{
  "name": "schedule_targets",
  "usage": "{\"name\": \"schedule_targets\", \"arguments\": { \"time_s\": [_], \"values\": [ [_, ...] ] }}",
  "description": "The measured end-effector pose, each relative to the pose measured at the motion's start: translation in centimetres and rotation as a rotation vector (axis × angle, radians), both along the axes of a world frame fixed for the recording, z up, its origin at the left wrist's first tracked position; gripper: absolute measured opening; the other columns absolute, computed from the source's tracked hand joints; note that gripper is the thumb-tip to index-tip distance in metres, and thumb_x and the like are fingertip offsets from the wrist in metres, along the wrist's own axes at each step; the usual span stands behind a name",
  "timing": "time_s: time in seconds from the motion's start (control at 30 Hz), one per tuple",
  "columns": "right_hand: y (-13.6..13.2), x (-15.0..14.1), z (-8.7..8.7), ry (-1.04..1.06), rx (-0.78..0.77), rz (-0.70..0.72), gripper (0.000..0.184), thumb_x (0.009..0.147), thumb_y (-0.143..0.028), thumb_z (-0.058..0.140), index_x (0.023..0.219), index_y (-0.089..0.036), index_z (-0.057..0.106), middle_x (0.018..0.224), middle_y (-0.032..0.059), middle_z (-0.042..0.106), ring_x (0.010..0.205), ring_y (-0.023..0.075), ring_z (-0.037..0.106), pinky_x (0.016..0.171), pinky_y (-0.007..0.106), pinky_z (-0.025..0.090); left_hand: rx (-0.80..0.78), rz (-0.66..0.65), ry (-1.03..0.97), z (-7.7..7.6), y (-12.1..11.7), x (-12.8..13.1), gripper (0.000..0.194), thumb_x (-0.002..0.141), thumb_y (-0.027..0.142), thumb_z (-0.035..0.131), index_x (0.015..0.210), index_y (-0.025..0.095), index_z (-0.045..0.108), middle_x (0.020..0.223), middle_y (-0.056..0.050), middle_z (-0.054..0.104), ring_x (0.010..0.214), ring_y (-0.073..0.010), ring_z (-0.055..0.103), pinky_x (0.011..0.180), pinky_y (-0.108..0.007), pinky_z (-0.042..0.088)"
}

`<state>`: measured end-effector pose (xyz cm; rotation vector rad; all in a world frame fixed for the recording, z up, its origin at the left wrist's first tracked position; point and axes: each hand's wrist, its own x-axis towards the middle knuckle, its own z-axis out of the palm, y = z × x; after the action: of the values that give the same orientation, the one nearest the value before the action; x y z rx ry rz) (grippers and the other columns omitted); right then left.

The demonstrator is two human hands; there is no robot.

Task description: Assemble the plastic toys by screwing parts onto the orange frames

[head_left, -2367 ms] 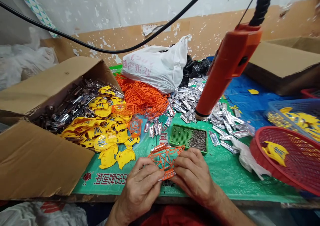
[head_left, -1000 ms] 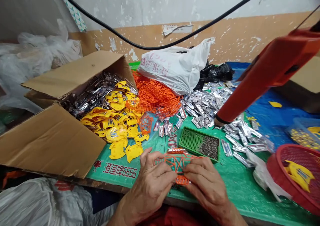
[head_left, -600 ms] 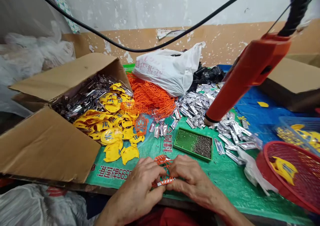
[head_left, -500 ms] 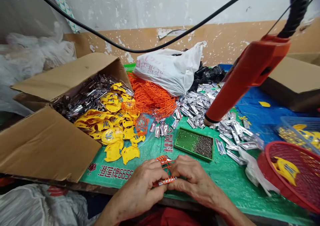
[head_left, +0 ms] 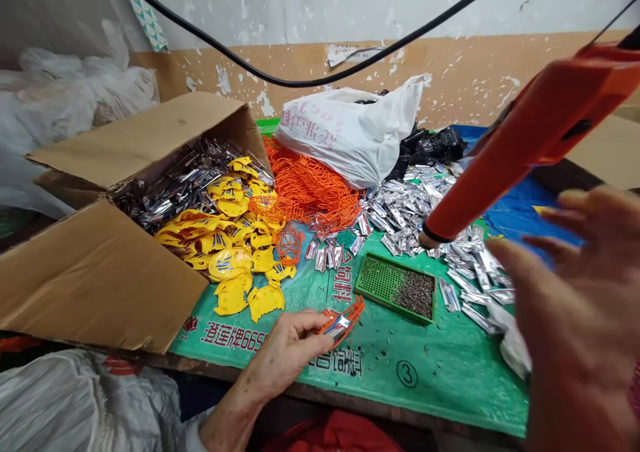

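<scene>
My left hand (head_left: 293, 345) is closed on an orange plastic frame (head_left: 354, 313) with a silver piece set in it, held low over the table's front. At the right, my right hand (head_left: 585, 299) is raised and a little blurred, its fingers apart and nothing in them. Nearest to it hangs a red-orange electric screwdriver (head_left: 520, 145), tilted, its tip low over the silver parts. Behind the held frame lies a green perforated tray (head_left: 383, 279), with many small dark screws (head_left: 415, 293) heaped in its right half.
An open cardboard box (head_left: 145, 142) at left spills dark shiny parts and yellow shells (head_left: 230, 262). Orange frames (head_left: 317, 195) lie heaped under a white plastic bag (head_left: 345, 132). Silver parts (head_left: 400, 205) spread behind the tray. A black cable (head_left: 300, 82) droops across the back.
My right hand has let go of the orange frame and moved up and right, opening near the screwdriver. My left hand keeps the frame. The view has shifted slightly.
</scene>
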<state>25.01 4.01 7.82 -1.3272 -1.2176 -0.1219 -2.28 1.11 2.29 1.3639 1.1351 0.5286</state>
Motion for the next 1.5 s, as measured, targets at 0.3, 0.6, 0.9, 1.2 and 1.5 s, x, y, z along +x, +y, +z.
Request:
{"name": "schedule_targets", "arguments": {
  "time_s": [0.3, 0.6, 0.9, 1.2, 1.5],
  "values": [
    [6.5, -2.7, 3.0, 0.658, -0.263, 0.548, 0.038, 0.048, -0.019, 0.082, 0.079, -0.023, 0.060, 0.070, -0.0037, 0.058, 0.060, 0.0118, 0.051, 0.058, 0.029, 0.043, -0.108, 0.134, -0.104, -1.1, 0.3, 0.6, 0.023, 0.073, 0.030, 0.059, 0.084, 0.016, 0.074, 0.073, 0.000, 0.058, 0.072, -0.0149, 0.045, 0.069, -0.028, 0.031],
    [4.4, -7.1, -2.5, 0.612, -0.321, 0.467, 0.015, 0.055, -0.019, 0.074, 0.065, -0.015, 0.063, 0.063, -0.0015, 0.061, 0.050, 0.0111, 0.052, 0.048, 0.029, 0.044, -0.089, -0.008, -0.073, -1.1, 0.4, 0.7, 0.023, 0.080, 0.033, 0.058, 0.085, 0.016, 0.073, 0.075, 0.000, 0.057, 0.071, -0.0134, 0.043, 0.064, -0.026, 0.029],
    [4.5, -8.1, -3.2, 0.578, -0.268, 0.385, 0.014, 0.053, -0.019, 0.072, 0.062, -0.016, 0.063, 0.057, -0.0034, 0.060, 0.049, 0.0110, 0.052, 0.051, 0.028, 0.046, -0.188, 0.078, -0.126, -1.0, 0.5, 1.3, 0.020, 0.072, 0.028, 0.064, 0.086, 0.014, 0.067, 0.073, 0.001, 0.059, 0.066, -0.0120, 0.046, 0.063, -0.025, 0.033],
    [4.5, -8.2, -3.5, 0.581, -0.275, 0.399, 0.015, 0.053, -0.020, 0.073, 0.064, -0.017, 0.062, 0.058, -0.0036, 0.061, 0.048, 0.0105, 0.052, 0.049, 0.028, 0.046, -0.242, 0.148, -0.179, -1.3, 0.7, 1.3, 0.016, 0.067, 0.024, 0.066, 0.079, 0.014, 0.066, 0.073, 0.001, 0.063, 0.070, -0.0130, 0.051, 0.067, -0.026, 0.034],
    [4.5, -8.2, -3.6, 0.594, -0.269, 0.436, 0.021, 0.053, -0.019, 0.074, 0.071, -0.017, 0.062, 0.058, -0.0052, 0.061, 0.049, 0.0104, 0.052, 0.051, 0.028, 0.046, -0.239, 0.165, -0.157, -1.4, 0.8, 1.3, 0.017, 0.068, 0.024, 0.063, 0.081, 0.014, 0.067, 0.072, 0.001, 0.062, 0.068, -0.0124, 0.050, 0.066, -0.025, 0.036]
  ]
}}
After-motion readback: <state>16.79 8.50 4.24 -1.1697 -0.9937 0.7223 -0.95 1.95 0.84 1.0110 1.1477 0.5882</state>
